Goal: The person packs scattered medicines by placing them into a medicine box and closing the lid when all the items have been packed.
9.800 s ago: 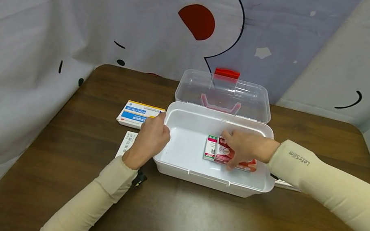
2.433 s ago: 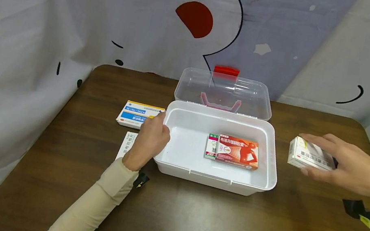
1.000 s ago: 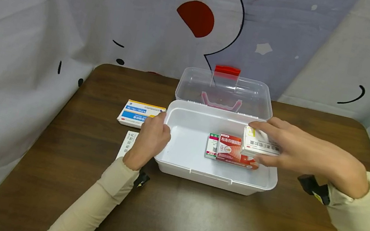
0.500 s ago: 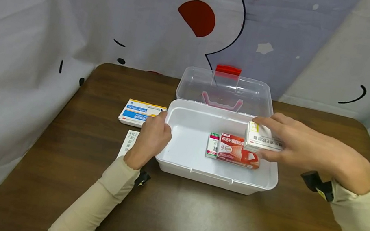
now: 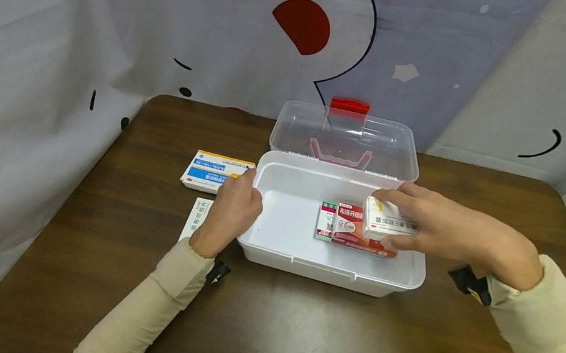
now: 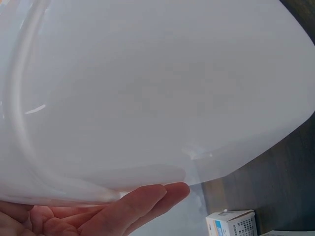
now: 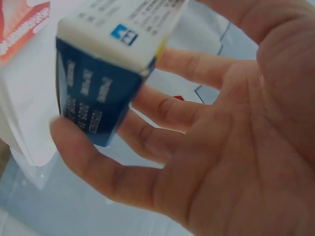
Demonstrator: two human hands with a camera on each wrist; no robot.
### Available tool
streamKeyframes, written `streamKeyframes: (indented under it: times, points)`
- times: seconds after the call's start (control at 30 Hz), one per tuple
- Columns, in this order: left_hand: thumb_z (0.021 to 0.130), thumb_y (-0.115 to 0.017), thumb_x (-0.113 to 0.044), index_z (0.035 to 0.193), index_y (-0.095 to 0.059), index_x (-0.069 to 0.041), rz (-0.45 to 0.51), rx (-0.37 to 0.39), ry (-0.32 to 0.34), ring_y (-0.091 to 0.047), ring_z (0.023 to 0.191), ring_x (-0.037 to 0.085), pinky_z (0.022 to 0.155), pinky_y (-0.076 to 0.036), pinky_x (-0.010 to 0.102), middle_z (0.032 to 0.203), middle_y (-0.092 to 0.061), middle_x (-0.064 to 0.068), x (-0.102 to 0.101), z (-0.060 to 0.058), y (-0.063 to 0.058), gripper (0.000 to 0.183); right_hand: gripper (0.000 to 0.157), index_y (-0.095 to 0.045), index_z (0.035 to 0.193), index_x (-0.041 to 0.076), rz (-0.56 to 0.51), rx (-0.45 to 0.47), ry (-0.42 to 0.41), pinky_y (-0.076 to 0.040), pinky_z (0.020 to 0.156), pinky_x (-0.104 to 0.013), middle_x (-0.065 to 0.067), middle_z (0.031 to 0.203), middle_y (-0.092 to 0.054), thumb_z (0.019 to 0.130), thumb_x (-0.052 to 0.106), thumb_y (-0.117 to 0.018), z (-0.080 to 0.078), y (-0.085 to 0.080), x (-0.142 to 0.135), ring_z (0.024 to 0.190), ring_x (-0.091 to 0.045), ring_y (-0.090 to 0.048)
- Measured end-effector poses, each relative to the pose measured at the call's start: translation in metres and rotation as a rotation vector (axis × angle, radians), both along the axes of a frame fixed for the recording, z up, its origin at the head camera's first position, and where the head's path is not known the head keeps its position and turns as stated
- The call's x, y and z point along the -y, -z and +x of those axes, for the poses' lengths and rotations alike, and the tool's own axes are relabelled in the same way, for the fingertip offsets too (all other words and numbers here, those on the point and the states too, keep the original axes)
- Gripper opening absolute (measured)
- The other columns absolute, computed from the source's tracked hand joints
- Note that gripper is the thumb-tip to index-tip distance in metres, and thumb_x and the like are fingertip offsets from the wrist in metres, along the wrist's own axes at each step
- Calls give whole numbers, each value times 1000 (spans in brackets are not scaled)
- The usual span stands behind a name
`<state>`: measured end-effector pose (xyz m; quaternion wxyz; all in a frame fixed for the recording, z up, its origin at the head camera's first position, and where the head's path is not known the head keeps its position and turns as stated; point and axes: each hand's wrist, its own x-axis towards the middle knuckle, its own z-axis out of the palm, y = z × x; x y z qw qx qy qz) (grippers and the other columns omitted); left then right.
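White carton point(image 5: 387, 223) between right fingers point(image 7: 118, 183)

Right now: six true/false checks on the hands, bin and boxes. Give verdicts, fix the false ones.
1. The left hand grips the left rim of the white bin. True.
2. Neither hand holds a box. False: the right hand holds a white box.
3. In the head view, the white box hides part of the red box. True.
4. The red box lies outside the bin. False: it is inside.
5. The blue-and-white box lies on the table, left of the bin. True.
6. The bin is closed. False: its clear lid is open behind it.
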<state>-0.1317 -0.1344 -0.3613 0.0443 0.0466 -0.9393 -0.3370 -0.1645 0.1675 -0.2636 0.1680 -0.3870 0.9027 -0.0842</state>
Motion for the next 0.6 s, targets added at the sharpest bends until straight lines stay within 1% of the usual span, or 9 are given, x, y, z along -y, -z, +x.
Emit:
streamKeyframes:
  times: [0.1, 0.2, 0.4, 0.6]
  points:
    - [89, -43, -5, 123, -47, 6, 4, 11, 0, -59, 102, 30, 83, -49, 43, 115, -58, 23, 0, 0, 0, 36, 66, -42, 136, 16, 8, 2, -12, -43, 83, -37, -4, 117, -47, 79, 34, -70, -2, 8, 2, 94, -18, -50]
    - [89, -43, -5, 124, -47, 6, 4, 17, -2, -59, 102, 30, 84, -49, 43, 116, -58, 23, 0, 0, 0, 37, 66, -43, 134, 16, 11, 9, -7, -43, 83, -36, -3, 115, -47, 78, 33, -72, -4, 14, 2, 91, -16, -51]
    - [89, -43, -5, 124, -47, 7, -3, 16, 0, -59, 102, 31, 83, -49, 44, 116, -58, 24, 0, 0, 0, 37, 67, -45, 131, 15, 5, 22, 4, -42, 85, -38, -3, 113, -51, 74, 32, -75, -9, 24, 0, 92, -17, -51]
    - [88, -43, -5, 122, -48, 7, -8, 3, 2, -60, 100, 31, 82, -49, 44, 114, -59, 24, 0, 0, -1, 36, 66, -47, 128, 12, -11, 36, 15, -42, 86, -40, -5, 114, -54, 72, 32, -76, -13, 31, -2, 95, -18, -51]
